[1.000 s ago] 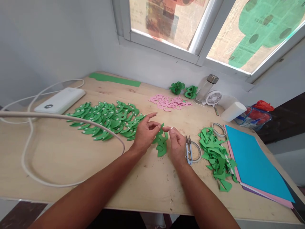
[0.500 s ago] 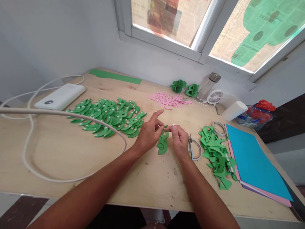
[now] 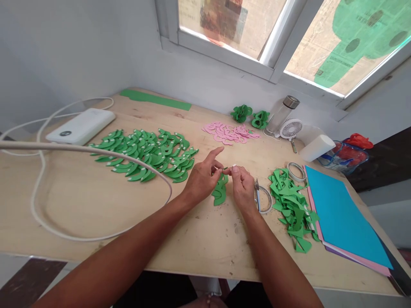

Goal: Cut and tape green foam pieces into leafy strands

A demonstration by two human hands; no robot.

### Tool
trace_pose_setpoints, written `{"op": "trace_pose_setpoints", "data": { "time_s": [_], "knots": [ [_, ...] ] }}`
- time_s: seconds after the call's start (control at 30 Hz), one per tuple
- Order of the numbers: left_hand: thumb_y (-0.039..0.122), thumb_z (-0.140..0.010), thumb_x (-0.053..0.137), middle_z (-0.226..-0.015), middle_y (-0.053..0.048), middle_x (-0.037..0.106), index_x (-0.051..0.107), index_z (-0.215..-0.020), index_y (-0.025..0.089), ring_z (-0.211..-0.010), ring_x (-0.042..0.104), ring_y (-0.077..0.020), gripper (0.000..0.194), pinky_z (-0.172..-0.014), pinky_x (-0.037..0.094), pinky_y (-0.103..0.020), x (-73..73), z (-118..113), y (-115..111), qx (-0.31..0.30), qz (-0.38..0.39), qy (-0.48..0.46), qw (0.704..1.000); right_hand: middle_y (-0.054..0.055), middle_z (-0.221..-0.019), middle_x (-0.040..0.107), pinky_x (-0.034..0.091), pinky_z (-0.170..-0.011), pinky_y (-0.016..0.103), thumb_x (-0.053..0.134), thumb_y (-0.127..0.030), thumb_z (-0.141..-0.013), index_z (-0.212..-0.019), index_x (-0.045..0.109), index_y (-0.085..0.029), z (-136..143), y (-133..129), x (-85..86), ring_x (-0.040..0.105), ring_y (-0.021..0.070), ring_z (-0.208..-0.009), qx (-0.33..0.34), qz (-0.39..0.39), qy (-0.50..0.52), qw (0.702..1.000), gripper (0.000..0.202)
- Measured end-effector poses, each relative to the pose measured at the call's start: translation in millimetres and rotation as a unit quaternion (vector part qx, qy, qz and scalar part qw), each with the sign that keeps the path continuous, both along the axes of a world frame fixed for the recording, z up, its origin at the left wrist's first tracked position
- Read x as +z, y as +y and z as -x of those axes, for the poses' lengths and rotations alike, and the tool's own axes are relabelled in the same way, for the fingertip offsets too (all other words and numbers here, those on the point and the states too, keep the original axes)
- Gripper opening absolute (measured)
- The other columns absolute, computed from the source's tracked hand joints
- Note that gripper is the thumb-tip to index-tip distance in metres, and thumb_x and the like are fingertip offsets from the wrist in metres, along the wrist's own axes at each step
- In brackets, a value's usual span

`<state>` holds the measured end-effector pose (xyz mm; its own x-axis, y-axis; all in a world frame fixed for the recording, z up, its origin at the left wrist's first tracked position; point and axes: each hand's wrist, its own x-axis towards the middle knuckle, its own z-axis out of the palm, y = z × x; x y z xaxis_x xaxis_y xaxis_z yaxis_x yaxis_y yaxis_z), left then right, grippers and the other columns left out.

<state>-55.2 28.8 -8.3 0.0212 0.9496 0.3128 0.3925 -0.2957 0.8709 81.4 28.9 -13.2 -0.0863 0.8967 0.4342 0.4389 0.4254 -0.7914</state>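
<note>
My left hand (image 3: 203,179) pinches a small green paper cutout (image 3: 225,168) between thumb and fingers, its index finger raised. Just to the right, my right hand (image 3: 243,185) is closed in a pinch, a tiny white bit that looks like tape (image 3: 234,165) showing at the thumb tip. The fingertips of both hands meet near the cutout, and most of it is hidden. Under them on the table lie more green cutouts (image 3: 220,196). A utility knife (image 3: 257,196) leans across a roll of tape (image 3: 266,201) beside my right wrist.
Left of my hands spreads a pile of green cutouts with white tabs (image 3: 144,156). Pink cutouts (image 3: 227,132) lie behind. Green scraps (image 3: 293,205) and coloured sheets (image 3: 345,214) are at right. A cable (image 3: 96,152) loops by the power bank (image 3: 81,126); a glass bottle (image 3: 282,113) stands behind.
Both hands stay at nearly the same spot, fingertips drawn slightly closer together around the green cutout. The whole view has shifted a little.
</note>
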Motion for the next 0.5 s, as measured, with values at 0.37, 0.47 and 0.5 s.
{"op": "trace_pose_setpoints", "data": {
  "time_s": [0.37,0.47,0.5],
  "knots": [
    [0.017,-0.077,0.051,-0.08,-0.002,0.069,0.039,-0.137,0.019,-0.064,0.06,-0.0131,0.061,-0.063,0.047,-0.024,0.3,1.0,0.8,-0.011,0.007,-0.018,1.0,0.005,-0.075,0.069,0.041,-0.077,0.034,0.035,-0.041,-0.095,-0.075,0.069,-0.019,-0.3,0.5,-1.3,0.061,0.0192,-0.079,-0.009,-0.009,0.001,1.0,0.044],
    [0.017,-0.077,0.051,-0.08,-0.001,0.069,0.038,-0.137,0.02,-0.065,0.061,-0.0136,0.062,-0.064,0.048,-0.024,-0.8,1.7,1.9,-0.02,0.013,-0.025,0.999,0.004,-0.074,0.069,0.042,-0.077,0.034,0.035,-0.042,-0.094,-0.074,0.069,-0.02,-0.1,0.5,-0.9,0.061,0.0192,-0.078,-0.013,-0.007,0.001,1.0,0.045],
    [0.018,-0.077,0.051,-0.08,-0.002,0.069,0.038,-0.138,0.02,-0.066,0.061,-0.0137,0.062,-0.065,0.048,-0.024,-1.0,2.0,2.2,-0.024,0.014,-0.027,0.999,0.004,-0.074,0.069,0.041,-0.078,0.034,0.035,-0.042,-0.094,-0.074,0.069,-0.02,0.0,0.4,-0.6,0.061,0.0191,-0.078,-0.014,-0.007,0.0,1.0,0.045]
  ]
}}
